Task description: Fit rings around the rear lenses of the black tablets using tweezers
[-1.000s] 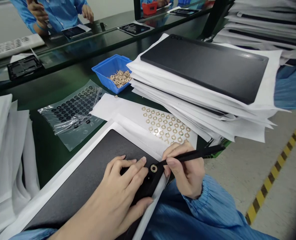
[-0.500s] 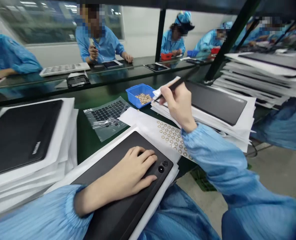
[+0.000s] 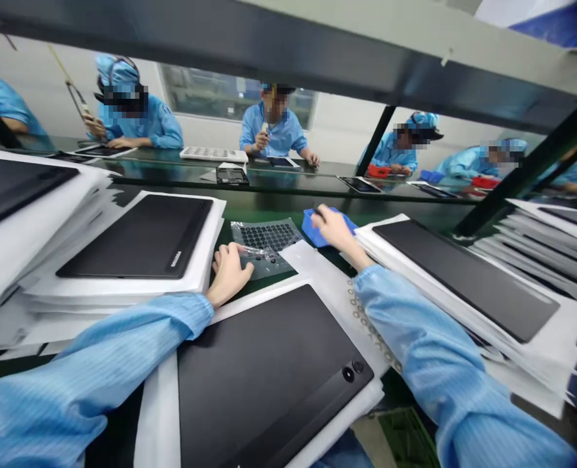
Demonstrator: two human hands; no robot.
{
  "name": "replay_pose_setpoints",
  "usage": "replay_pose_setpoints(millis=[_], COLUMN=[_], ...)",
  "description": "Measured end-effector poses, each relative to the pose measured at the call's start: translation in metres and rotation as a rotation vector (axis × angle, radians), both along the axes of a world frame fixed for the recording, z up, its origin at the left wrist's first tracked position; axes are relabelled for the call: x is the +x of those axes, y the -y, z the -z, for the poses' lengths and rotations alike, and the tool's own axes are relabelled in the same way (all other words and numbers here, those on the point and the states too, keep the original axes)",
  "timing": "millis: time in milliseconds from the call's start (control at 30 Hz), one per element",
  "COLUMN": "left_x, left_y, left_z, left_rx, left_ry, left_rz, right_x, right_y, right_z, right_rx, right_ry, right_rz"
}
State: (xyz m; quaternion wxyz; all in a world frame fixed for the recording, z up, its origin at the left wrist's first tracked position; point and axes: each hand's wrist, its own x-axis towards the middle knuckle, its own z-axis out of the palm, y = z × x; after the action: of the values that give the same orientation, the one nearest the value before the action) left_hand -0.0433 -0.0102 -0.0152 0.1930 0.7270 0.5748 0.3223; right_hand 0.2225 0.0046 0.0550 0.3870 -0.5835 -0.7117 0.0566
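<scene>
A dark tablet back cover lies on white paper in front of me, its two round camera holes near the lower right corner. My left hand reaches forward and rests with curled fingers on the edge of a clear plastic sheet of small black round parts. My right hand is stretched out over the small blue tray, fingers closed; the black stick it held earlier is hidden. A white sheet of gold rings lies partly under my right sleeve.
Stacks of dark covers interleaved with white paper stand at the left and right. A black shelf beam runs overhead. Several people in blue coats work at the far bench.
My head rose, widening the view. My left hand left the cover and went forward to the plastic sheet. My right hand moved from the cover's corner out to the blue tray.
</scene>
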Motion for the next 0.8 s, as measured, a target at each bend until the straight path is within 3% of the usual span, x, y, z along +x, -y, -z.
replay_pose_setpoints(millis=[167, 333, 533, 667, 800], left_x=[0.001, 0.002, 0.003, 0.009, 0.014], left_y=[-0.001, -0.008, 0.002, 0.008, 0.001], left_z=[-0.002, -0.005, -0.021, -0.022, -0.012], left_rx=[-0.054, -0.164, -0.467, -0.649, -0.649], left_ry=[0.199, 0.537, 0.896, 0.915, 0.87], left_rz=[-0.1, -0.113, 0.151, 0.313, 0.346], right_x=[-0.053, -0.064, -0.07, -0.085, -0.092], right_y=[-0.006, -0.008, -0.001, 0.002, 0.006], right_z=[0.028, 0.04, 0.039, 0.047, 0.057], right_rx=[-0.121, -0.131, -0.13, -0.14, -0.13], right_ry=[0.148, 0.071, -0.099, -0.14, -0.155], right_rz=[-0.286, -0.267, -0.147, -0.15, -0.171])
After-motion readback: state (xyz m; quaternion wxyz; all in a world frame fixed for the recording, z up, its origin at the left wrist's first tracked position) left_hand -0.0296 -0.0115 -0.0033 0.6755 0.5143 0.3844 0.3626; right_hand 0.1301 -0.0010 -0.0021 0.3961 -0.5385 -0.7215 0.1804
